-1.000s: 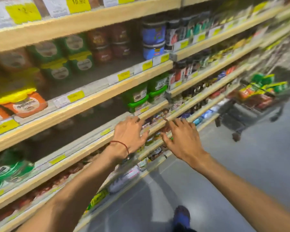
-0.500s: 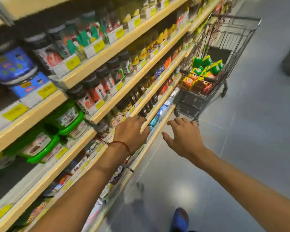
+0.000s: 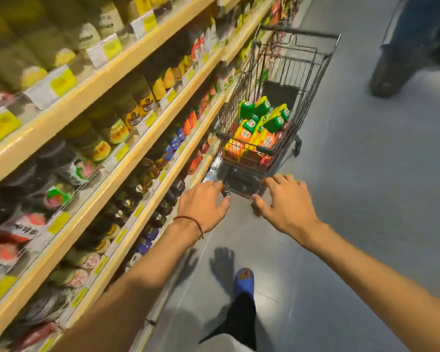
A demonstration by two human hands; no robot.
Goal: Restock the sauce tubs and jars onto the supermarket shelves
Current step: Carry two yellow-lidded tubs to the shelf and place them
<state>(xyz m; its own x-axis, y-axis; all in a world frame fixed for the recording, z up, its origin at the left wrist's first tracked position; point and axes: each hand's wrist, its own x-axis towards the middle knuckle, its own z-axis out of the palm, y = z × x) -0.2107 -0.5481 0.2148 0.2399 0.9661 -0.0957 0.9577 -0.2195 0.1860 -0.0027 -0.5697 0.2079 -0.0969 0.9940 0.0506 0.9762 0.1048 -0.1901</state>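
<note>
A second ago the view faced the shelves (image 3: 127, 158) straight on, with both hands over a shelf edge. It has since swung down the aisle, and the trolley (image 3: 300, 67), small and far half a second ago, now stands much larger just ahead. The left hand (image 3: 203, 204), with a red cord (image 3: 188, 219) round its wrist, and the right hand (image 3: 285, 204) are still stretched forward side by side, palms down. Their fingers are spread and loose and they grasp nothing. The fingertips overlap the trolley's low near end in the picture, but whether they touch it cannot be told. The trolley's long axis runs along the aisle, parallel to the shelves and close beside their lowest edge, with its handle bar at the far end, away from the person. The tubs (image 3: 258, 123), green and orange with yellow lids, lie heaped in its basket, tilted at different angles with no common direction. Jars (image 3: 137, 115) stand upright in rows on the shelves at the left, much blurred. On the grey floor (image 3: 366, 174) the person's blue shoe (image 3: 244, 280) points forward below the hands. Another person's dark boot (image 3: 396, 69) stands at the upper right, well apart from the trolley.
</note>
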